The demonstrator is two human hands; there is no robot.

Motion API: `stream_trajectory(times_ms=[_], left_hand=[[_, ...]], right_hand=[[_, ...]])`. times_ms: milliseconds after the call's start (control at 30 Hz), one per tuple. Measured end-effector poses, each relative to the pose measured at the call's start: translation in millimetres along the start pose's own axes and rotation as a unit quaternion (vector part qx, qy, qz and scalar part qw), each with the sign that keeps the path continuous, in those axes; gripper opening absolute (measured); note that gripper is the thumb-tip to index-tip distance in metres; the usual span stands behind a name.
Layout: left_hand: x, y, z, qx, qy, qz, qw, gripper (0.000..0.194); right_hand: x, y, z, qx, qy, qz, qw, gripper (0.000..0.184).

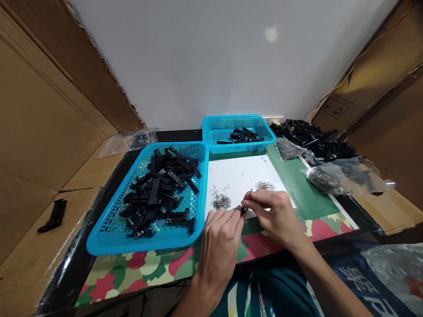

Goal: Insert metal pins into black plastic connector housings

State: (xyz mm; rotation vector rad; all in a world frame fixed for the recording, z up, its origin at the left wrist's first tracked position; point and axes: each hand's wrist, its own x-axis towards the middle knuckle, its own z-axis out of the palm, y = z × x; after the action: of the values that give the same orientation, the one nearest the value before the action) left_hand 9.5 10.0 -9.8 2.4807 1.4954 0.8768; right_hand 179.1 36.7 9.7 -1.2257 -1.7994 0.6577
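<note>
My left hand is closed around a small black plastic part, most of it hidden by the fingers. My right hand pinches a thin, dark metal stick whose upper end rises above the fingers; its lower end is hidden near the black part. Both hands meet over the front edge of a white sheet. On the sheet, a pile of small bent wire springs lies just beyond my left hand. A second pile of small wire pieces sits behind my right hand.
At the left, a blue basket holds many black plastic parts. Behind the sheet stands another blue basket with fewer. Bags of metal pieces and a heap of black parts lie right. One black part rests on cardboard far left.
</note>
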Motion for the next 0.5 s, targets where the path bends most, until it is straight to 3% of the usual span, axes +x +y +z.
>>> stream_trajectory(times_ms=[100, 267, 367, 500], left_hand=[[0.6, 0.9, -1.0, 0.009, 0.018, -0.009, 1.000, 0.022], [-8.2, 8.2, -4.1, -0.048, 0.117, 0.046, 0.991, 0.020], [-17.8, 14.7, -7.1, -0.096, 0.168, 0.078, 0.978, 0.035], [-18.4, 20.7, -18.1, -0.112, 0.199, 0.056, 0.972, 0.042]], right_hand=[[-0.2, -2.3, -0.4, 0.024, -0.007, -0.013, 1.000, 0.024], [-0.5, -3.9, -21.9, 0.082, 0.098, -0.007, 0.992, 0.022], [-3.7, 0.4, -39.4, 0.064, 0.037, -0.028, 0.997, 0.026], [-1.9, 6.2, -48.0, 0.170, -0.062, -0.045, 0.982, 0.032]])
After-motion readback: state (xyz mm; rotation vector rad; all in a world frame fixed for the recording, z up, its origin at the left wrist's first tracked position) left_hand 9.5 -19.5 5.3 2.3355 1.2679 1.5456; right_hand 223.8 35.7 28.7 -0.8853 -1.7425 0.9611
